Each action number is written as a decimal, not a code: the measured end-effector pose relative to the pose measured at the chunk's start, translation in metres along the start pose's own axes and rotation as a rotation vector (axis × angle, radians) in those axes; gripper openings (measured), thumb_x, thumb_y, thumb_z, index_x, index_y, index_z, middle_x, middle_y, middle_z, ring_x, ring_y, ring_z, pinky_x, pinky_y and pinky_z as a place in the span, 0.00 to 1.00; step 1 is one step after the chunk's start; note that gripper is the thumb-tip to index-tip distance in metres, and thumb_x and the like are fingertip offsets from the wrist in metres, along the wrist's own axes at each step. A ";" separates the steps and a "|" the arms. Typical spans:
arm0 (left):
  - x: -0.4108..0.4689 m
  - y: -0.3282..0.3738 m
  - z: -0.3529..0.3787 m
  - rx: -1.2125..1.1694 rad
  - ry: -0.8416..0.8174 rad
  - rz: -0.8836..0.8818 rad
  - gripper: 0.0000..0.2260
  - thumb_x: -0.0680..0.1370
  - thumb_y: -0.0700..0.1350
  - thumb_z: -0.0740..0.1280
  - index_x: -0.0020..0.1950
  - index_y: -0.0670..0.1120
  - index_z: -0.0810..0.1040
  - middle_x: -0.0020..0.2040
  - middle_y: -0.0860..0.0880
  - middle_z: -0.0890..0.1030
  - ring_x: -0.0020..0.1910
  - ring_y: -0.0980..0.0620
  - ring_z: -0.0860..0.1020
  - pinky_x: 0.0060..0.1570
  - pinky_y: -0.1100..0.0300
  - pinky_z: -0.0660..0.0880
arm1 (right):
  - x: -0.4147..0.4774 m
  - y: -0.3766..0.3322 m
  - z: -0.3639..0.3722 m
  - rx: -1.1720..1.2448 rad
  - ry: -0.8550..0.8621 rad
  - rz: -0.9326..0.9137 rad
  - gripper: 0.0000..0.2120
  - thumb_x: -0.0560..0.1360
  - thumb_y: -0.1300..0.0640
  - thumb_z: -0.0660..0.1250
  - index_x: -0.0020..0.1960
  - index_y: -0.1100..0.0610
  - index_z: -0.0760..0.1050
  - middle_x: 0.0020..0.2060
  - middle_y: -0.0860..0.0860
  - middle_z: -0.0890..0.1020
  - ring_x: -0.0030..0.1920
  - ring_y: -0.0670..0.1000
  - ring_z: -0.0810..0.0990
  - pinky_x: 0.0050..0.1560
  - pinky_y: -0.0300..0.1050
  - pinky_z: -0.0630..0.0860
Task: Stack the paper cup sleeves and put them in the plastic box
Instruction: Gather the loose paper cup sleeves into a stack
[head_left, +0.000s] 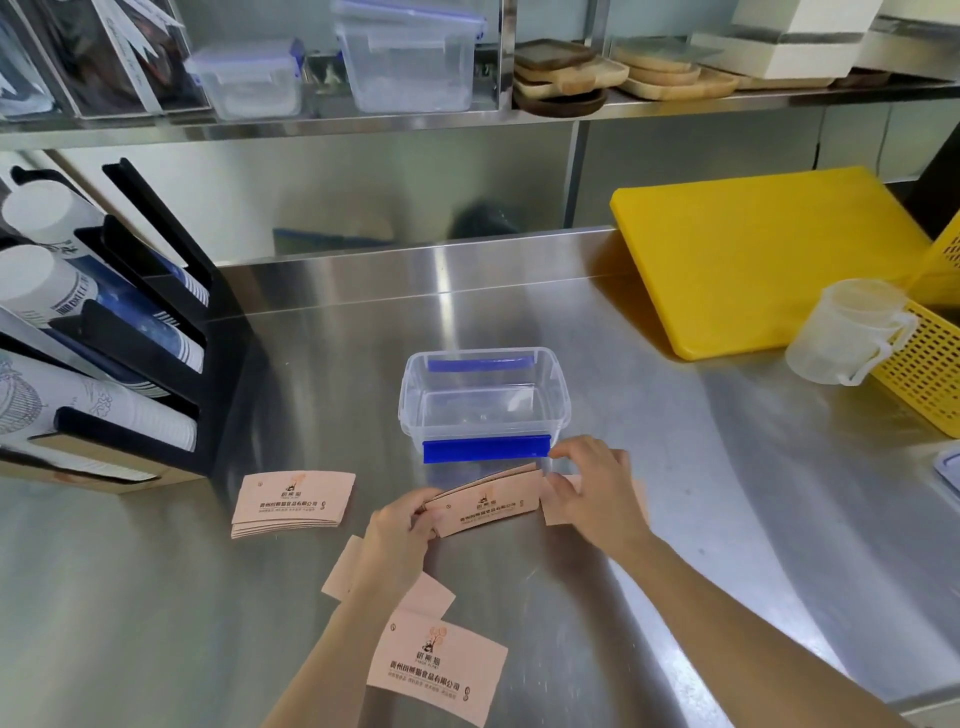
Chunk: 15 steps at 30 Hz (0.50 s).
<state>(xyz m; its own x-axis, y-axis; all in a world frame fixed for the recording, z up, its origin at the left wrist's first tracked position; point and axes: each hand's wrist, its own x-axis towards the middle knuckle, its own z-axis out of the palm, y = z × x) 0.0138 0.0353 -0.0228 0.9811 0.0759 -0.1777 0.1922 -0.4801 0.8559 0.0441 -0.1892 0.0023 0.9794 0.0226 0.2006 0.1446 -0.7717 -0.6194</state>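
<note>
A clear plastic box (408, 395) with blue clips stands open on the steel counter, nothing inside. Just in front of it a small stack of pink paper cup sleeves (488, 504) is pinched between both hands: my left hand (400, 535) grips its left end and my right hand (592, 488) its right end. Another neat stack of sleeves (293, 504) lies to the left. Loose sleeves (436, 670) lie near the front edge, partly under my left forearm. One more sleeve (553, 514) shows under my right hand.
A black cup dispenser rack (130, 332) with paper cups stands at the left. A yellow cutting board (763, 260) leans at the back right, beside a clear measuring jug (847, 332) and a yellow basket (930, 374). Shelves above hold boxes and wooden trays.
</note>
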 end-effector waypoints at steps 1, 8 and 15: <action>0.001 -0.002 -0.001 0.002 -0.008 -0.001 0.13 0.77 0.40 0.63 0.45 0.59 0.79 0.48 0.48 0.85 0.51 0.47 0.81 0.54 0.46 0.79 | 0.002 0.012 -0.004 -0.082 -0.071 0.049 0.13 0.71 0.57 0.65 0.56 0.53 0.74 0.57 0.50 0.77 0.60 0.52 0.72 0.48 0.37 0.51; 0.008 -0.008 0.002 -0.030 -0.001 -0.016 0.20 0.77 0.38 0.61 0.40 0.65 0.76 0.50 0.45 0.84 0.52 0.44 0.81 0.55 0.43 0.78 | 0.008 0.040 -0.021 -0.530 -0.415 0.251 0.18 0.69 0.47 0.66 0.57 0.51 0.70 0.51 0.51 0.77 0.56 0.54 0.72 0.52 0.50 0.60; 0.003 0.005 -0.002 -0.039 -0.002 -0.068 0.10 0.78 0.38 0.60 0.56 0.45 0.78 0.53 0.42 0.82 0.50 0.45 0.81 0.50 0.48 0.81 | -0.001 0.017 -0.024 -0.007 -0.459 0.101 0.05 0.76 0.60 0.61 0.48 0.51 0.71 0.44 0.48 0.78 0.51 0.52 0.67 0.50 0.41 0.67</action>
<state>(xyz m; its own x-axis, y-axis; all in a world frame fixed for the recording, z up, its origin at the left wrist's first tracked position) 0.0176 0.0353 -0.0180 0.9658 0.1054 -0.2370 0.2590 -0.4396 0.8600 0.0419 -0.2177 0.0097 0.9496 0.2250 -0.2182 0.0459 -0.7885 -0.6134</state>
